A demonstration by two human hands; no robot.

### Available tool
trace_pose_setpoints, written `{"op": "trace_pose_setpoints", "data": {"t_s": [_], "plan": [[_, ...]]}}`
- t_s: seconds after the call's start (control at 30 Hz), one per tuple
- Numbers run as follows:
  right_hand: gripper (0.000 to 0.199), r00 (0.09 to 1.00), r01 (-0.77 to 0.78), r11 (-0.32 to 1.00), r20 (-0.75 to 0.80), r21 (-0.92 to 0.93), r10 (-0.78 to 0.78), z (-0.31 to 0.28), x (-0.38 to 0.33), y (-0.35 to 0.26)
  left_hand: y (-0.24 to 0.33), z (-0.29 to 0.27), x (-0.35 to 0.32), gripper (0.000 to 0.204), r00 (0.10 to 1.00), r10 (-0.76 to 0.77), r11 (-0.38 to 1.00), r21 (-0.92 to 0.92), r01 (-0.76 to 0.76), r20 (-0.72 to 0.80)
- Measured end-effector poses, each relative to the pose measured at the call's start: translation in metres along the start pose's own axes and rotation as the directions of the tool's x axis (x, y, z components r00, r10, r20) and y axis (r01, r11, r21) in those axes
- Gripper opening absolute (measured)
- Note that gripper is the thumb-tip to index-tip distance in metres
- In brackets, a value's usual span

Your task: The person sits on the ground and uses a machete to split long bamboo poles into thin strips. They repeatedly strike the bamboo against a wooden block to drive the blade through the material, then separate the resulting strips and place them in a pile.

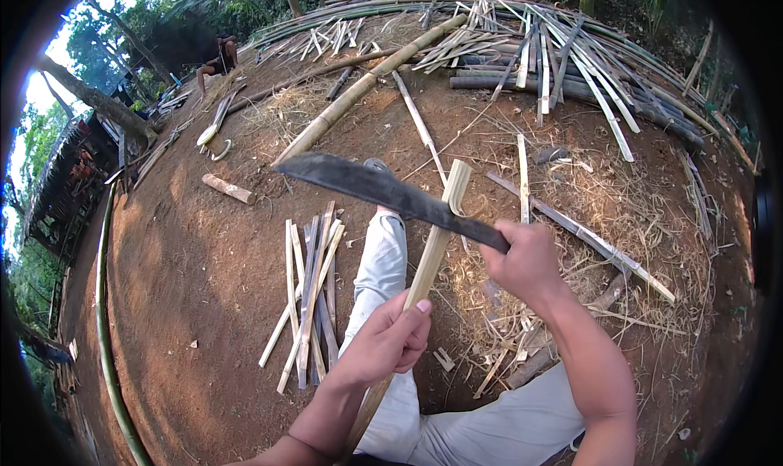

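Observation:
My left hand (393, 340) is closed around the lower part of a pale split-bamboo strip (430, 258), which slants up and away from me. A machete (359, 182) with a broad dark blade is gripped in my right hand (526, 258); the fist hides its handle. The blade lies across the strip near its upper end, its tip pointing left. A thin curl of shaving (458, 205) stands at the strip beside the blade. Below the left hand the strip runs down between my forearm and my leg.
Several cut bamboo strips (303, 303) lie left of my outstretched leg. Shavings (603, 213) cover the ground at right. A long bamboo pole (371, 79) and a large pile of split bamboo (563, 58) lie beyond. A person (218, 62) sits far left, near a thatched hut (69, 172).

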State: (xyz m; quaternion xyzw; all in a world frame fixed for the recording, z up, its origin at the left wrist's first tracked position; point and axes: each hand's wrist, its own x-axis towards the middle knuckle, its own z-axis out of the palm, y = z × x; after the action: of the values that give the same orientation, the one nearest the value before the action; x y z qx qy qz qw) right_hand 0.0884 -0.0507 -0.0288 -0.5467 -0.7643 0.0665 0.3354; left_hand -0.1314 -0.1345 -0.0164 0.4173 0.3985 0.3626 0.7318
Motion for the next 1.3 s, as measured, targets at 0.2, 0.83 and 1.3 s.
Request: {"op": "trace_pose_setpoints", "data": {"t_s": [0.2,0.83,1.3], "plan": [[0.013,0.984,-0.175,0.983,-0.053,-0.062,0.172,-0.012,0.028,0.038,-0.005,0.011,0.017,0.021,0.998,-0.013,0.998,0.056,0.016,-0.059],[0.031,0.918,-0.355,0.895,-0.081,0.268,0.389,-0.021,0.01,0.081,-0.003,0.004,0.02,0.03,0.961,-0.145,0.956,-0.218,0.197,0.236],[0.038,0.849,-0.482,0.319,0.344,0.816,0.402,-0.028,0.004,0.037,-0.025,0.005,0.036,0.038,0.943,-0.154,0.965,-0.162,0.208,0.294]]}}
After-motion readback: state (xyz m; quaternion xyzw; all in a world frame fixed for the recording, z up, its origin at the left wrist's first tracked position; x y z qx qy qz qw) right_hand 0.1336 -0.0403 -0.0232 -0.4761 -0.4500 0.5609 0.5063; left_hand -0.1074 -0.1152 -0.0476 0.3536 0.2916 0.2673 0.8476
